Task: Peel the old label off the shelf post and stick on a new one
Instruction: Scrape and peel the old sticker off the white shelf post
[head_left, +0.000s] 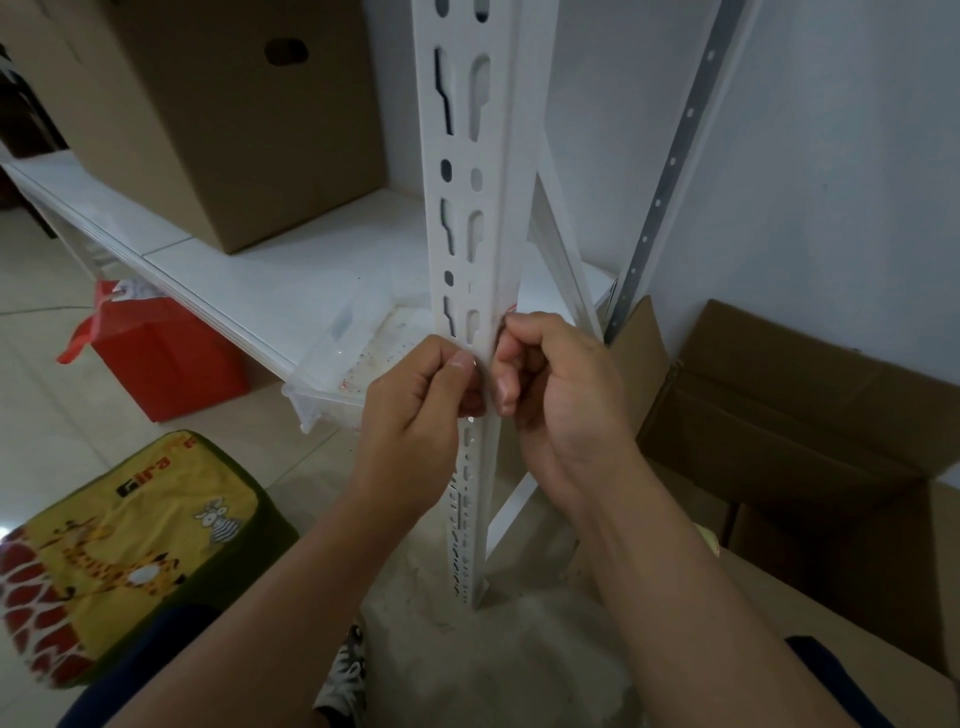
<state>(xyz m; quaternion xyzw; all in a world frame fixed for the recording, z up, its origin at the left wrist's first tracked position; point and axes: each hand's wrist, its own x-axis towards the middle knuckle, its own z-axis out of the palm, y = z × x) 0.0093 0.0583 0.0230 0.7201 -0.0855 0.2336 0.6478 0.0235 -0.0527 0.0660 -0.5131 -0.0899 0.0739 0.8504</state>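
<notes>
Two bare forearms reach up from the bottom edge of the head view, dark sleeves showing at their lower ends. Both hands meet at the white slotted metal shelf post (475, 234), which stands upright in the middle of the picture and runs down to a dusty patch of floor.

On the post's left face, the left hand (415, 410) has its fingers curled, with the thumb pressed flat against the metal near the corner edge; whether it pinches anything there cannot be told. Opposite it, the right hand (558, 384) is curled at the post's right face, its fingertips bunched against the edge. Just above those fingertips a small scrap of red-and-white label (510, 309) shows on the post's right side, mostly hidden by the hand; whether the fingers actually grip it cannot be told.

Behind the post, a white shelf board (249, 270) carries a large closed brown cardboard box (234, 114) and a clear plastic tray (343, 364) that juts over the front edge. Under the shelf stands a red paper bag (166, 364). Lower left lies a yellow cushion with a giraffe print (119, 556). To the right, an open brown cardboard carton (810, 415) rests against the pale wall.
</notes>
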